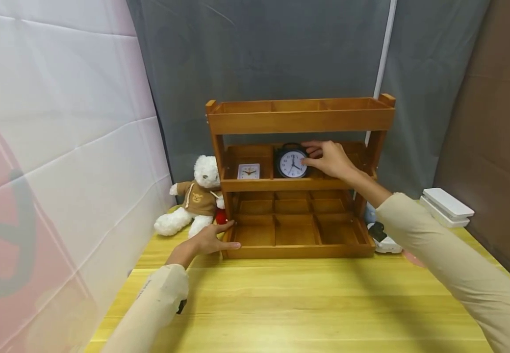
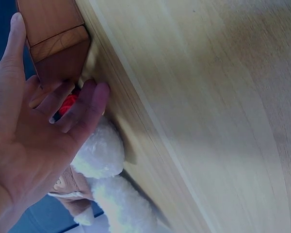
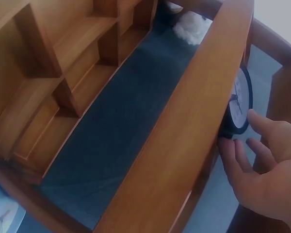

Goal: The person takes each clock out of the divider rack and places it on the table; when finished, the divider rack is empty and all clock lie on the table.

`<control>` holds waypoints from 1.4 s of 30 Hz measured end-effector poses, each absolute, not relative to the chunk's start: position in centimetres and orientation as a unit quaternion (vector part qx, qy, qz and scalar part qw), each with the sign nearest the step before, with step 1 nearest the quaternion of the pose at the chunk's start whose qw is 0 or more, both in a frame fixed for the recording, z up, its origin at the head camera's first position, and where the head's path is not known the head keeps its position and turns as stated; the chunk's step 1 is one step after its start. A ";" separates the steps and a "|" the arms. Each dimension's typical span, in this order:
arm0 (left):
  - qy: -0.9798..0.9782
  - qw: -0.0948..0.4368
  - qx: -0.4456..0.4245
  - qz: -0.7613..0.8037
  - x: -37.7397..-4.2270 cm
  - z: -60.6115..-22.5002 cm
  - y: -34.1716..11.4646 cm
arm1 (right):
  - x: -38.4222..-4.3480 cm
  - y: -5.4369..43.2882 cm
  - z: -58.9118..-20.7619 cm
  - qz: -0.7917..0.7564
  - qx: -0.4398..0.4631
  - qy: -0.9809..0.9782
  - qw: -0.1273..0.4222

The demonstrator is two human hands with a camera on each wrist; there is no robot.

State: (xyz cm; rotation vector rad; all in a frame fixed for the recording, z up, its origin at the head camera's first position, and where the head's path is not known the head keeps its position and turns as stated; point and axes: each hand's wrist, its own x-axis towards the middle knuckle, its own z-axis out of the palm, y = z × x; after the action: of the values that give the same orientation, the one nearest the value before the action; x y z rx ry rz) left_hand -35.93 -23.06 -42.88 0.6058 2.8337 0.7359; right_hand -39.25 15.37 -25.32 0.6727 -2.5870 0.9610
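My right hand (image 1: 331,158) pinches a round black alarm clock (image 1: 293,163) by its right edge, with the thumb on its face. The clock has a white dial and stands in the middle compartment of the wooden rack's (image 1: 300,184) middle tier; in the right wrist view, the front board hides part of the clock (image 3: 240,97). At the rack's lower left corner is my left hand (image 1: 208,239), thumb at the front board and loosely spread fingers beside the side panel. In the left compartment of the middle tier stands a small white square clock (image 1: 248,171).
Left of the rack sits a white teddy bear (image 1: 196,196) in a brown hoodie, a red object (image 1: 221,215) beside it. At the right are a white item (image 1: 388,244) partly behind the sleeve and stacked white boxes (image 1: 446,206). A printed cloth wall (image 1: 74,147) borders the left.
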 end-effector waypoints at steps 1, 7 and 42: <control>0.944 0.077 0.203 0.247 -35.9 -42.9 -23.0 | -39.4 15.3 -25.3 0.332 0.232 -0.903 0.144; 0.944 0.078 0.202 0.249 -35.9 -43.0 -22.4 | -39.9 15.0 -25.3 0.317 0.219 -0.915 0.121; 0.943 0.077 0.202 0.253 -36.3 -43.1 -22.6 | -37.8 15.3 -24.6 0.379 0.237 -0.882 0.153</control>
State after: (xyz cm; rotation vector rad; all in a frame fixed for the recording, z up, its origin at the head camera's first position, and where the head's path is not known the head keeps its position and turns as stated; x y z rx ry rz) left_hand -36.29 -22.61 -43.09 0.6039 2.8258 0.7581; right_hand -37.76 15.30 -24.58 0.6796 -2.5286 1.0857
